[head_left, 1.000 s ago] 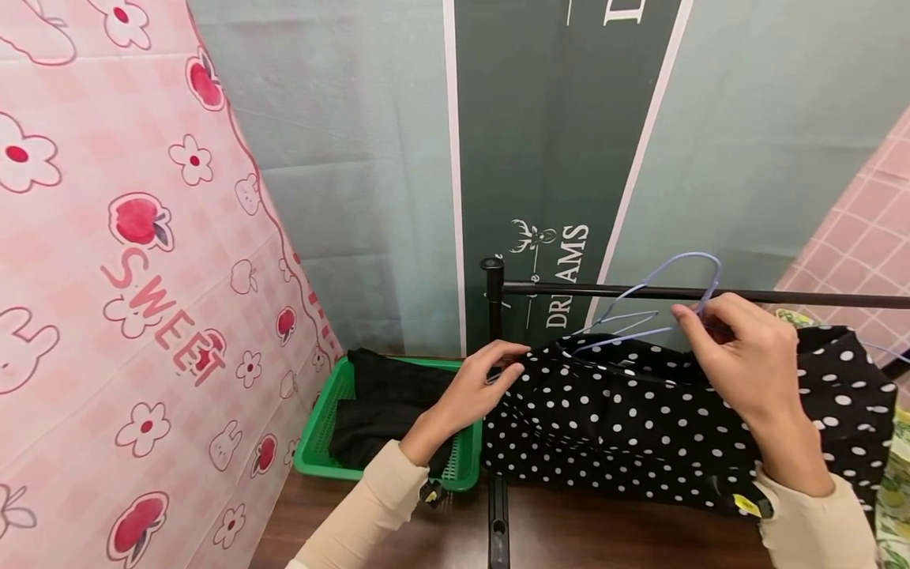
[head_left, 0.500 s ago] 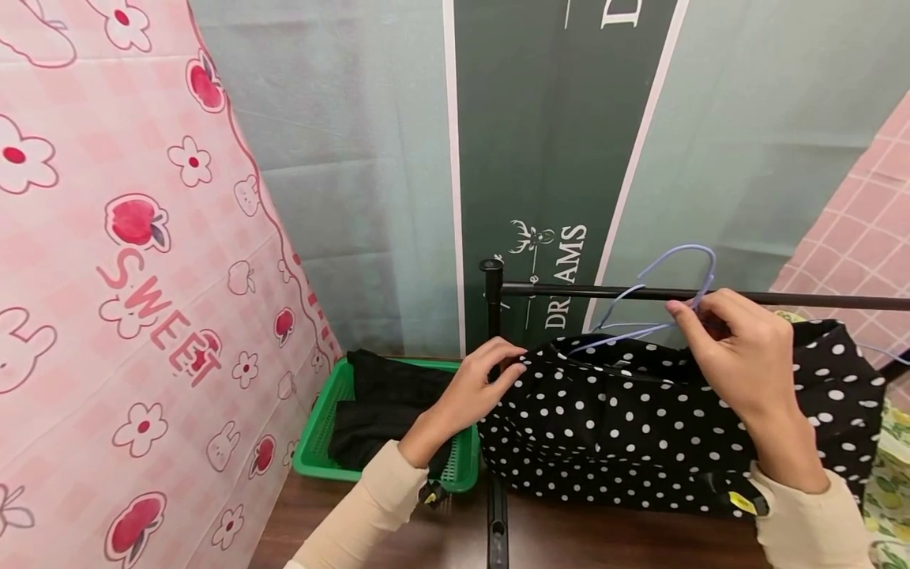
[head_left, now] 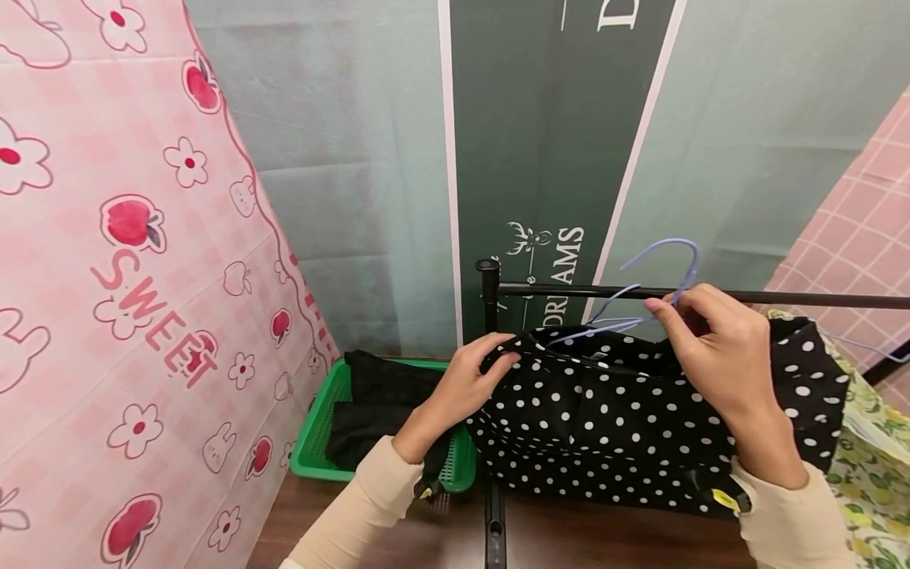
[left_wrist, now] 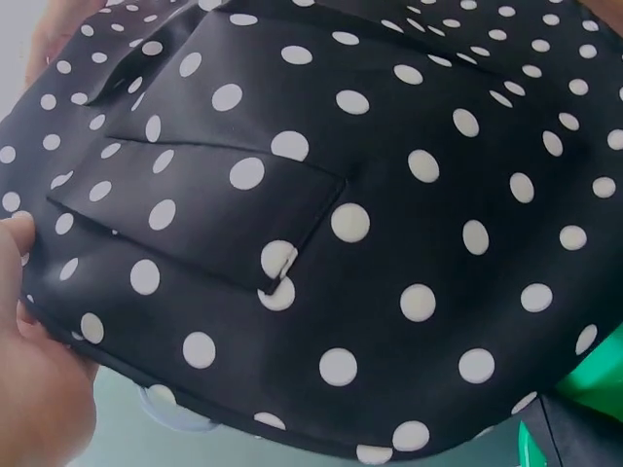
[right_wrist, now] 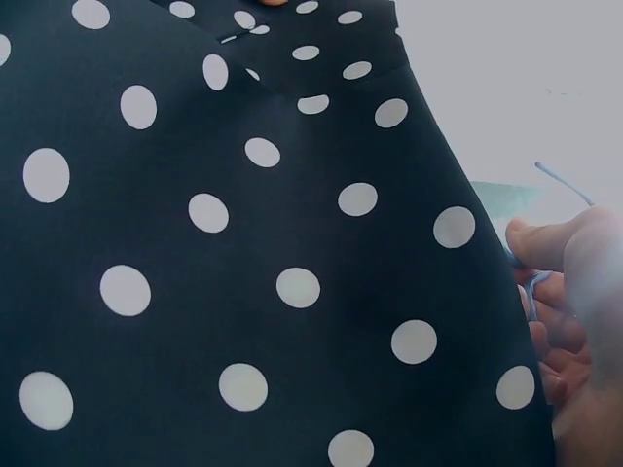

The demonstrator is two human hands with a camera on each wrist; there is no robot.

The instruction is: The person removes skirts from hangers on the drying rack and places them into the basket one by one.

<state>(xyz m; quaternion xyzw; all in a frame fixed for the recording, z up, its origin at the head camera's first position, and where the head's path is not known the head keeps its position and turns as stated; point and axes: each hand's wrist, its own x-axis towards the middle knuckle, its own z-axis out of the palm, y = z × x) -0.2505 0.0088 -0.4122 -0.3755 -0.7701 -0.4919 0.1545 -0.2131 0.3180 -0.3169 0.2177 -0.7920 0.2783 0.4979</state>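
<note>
A black garment with white polka dots (head_left: 590,411) spreads below the rack's bar, its upper opening turned upward. My right hand (head_left: 725,348) pinches a light-purple clothes hanger (head_left: 693,265) just below the hook; the hanger's lower part goes into that opening. The hook stands above the bar in the head view. At the garment's left upper edge my left hand (head_left: 465,379) grips the cloth between thumb and fingers. The left wrist view shows a sewn flap (left_wrist: 204,204) on the dotted cloth. Part of the hanger is hidden inside the garment.
A black clothes rack (head_left: 562,290) stands in front of grey-green curtains (head_left: 355,158). Left of it is a green basket (head_left: 306,442) with black cloth (head_left: 391,379) inside. A lemon-print cloth (head_left: 867,490) hangs at the right. A pink printed sheet (head_left: 57,332) covers the left side.
My right hand has shifted left with the hanger, and its hook is slightly higher. The dotted garment and my left hand have also shifted slightly left, showing more lemon-print cloth.
</note>
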